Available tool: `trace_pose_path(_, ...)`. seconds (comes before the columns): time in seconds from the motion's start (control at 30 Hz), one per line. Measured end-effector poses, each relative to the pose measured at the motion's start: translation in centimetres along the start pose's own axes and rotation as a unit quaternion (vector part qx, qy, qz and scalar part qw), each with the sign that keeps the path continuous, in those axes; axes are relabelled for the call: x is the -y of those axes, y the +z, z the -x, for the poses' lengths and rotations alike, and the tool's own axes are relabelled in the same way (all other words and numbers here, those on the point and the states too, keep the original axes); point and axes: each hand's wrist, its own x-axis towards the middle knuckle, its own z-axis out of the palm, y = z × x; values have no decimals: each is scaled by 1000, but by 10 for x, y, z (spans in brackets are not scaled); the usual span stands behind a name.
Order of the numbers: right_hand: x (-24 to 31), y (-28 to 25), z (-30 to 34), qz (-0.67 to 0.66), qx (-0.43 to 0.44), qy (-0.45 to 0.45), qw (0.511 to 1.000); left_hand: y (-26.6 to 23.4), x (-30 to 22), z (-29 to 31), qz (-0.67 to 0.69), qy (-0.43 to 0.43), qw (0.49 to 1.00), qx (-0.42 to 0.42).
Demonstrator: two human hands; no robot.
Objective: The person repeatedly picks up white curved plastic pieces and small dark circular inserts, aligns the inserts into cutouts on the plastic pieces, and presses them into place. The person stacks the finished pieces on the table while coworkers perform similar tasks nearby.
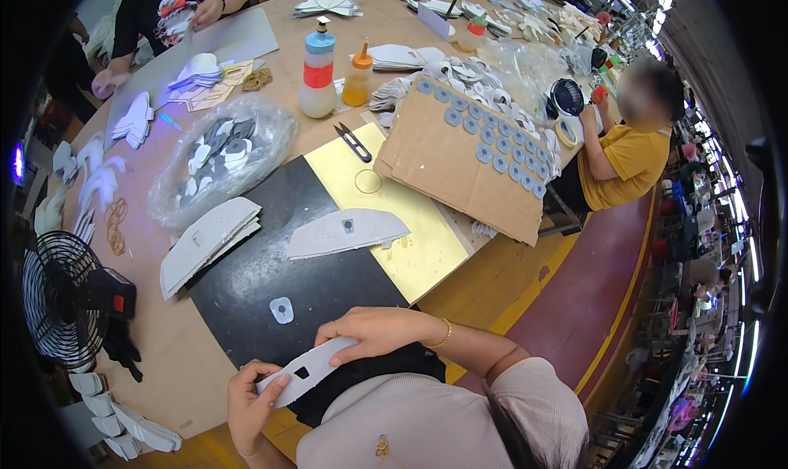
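Close to my body, a white curved panel (322, 364) with a dark cut-out hole is held between both hands. My left hand (250, 399) pinches its left end, thumb on top. My right hand (373, 333) grips the other end with its thumb over the face. Just beyond, a small grey patch with a hole (281, 310) lies on a black mat (246, 305). Farther up, another white panel (316, 237) with a grey patch at its hole spans the mat and a yellow sheet (423, 268). A stack of similar panels (205, 251) rests on the mat's left edge.
Cardboard (443, 161) bearing rows of grey patches lies at right. Thread snips (353, 142), a white-and-red bottle (318, 79) and an amber bottle (358, 79) stand beyond. A bag of pieces (222, 161) and a fan (66, 297) are left. A co-worker in yellow (632, 161) sits right.
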Motion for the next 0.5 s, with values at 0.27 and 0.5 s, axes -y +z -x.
trace_pose_path(0.27,-5,0,-1,14,-9,-13,1000,0,-2,1,0,-2,1000,-4)
trace_pose_path(0.5,-3,-5,0,15,-10,11,1000,3,-4,-3,-7,-7,1000,-6)
